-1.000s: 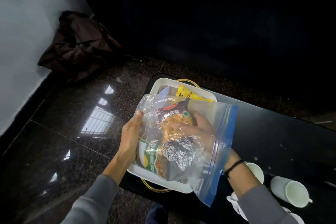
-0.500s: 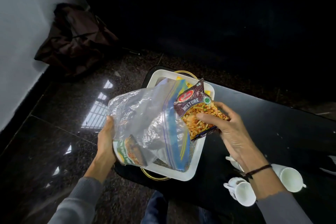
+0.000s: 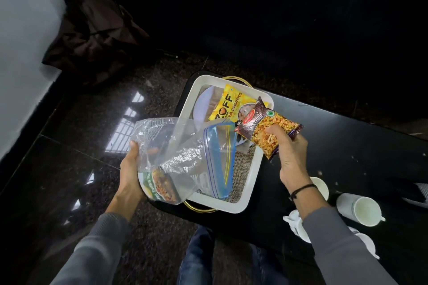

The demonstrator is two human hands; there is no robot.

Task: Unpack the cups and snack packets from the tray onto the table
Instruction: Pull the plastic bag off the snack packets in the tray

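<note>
1. Head view: my left hand [image 3: 129, 176] grips the closed end of a clear zip bag [image 3: 180, 152], thumb on top; the fingers underneath are hidden. The bag droops from that hand across the near corner of the tray [image 3: 243, 199], its blue mouth gaping toward my right hand [image 3: 293, 155].
2. My right hand pinches the mixture packet [image 3: 268, 132] between thumb and curled fingers. The packet is clear of the bag, just beyond its mouth and above the tray's right rim.
3. A green packet [image 3: 162, 188] sits inside the bag, right by my left palm.
4. Ahead of my right hand, a yellow packet [image 3: 231, 105] lies in the tray, partly over a plate [image 3: 201, 106].
5. The cups [image 3: 361, 208] are on the table [image 3: 347, 146], around and to the right of my right wrist, outside the tray. One lies on its side, and my sleeve partly covers another.
6. I judge the cups done. I see no cup in the tray, though the bag hides part of it.
7. The packets are left. I see none on the table yet: one in my right hand, one in the bag, one in the tray. I'd call it about halfway.
</note>
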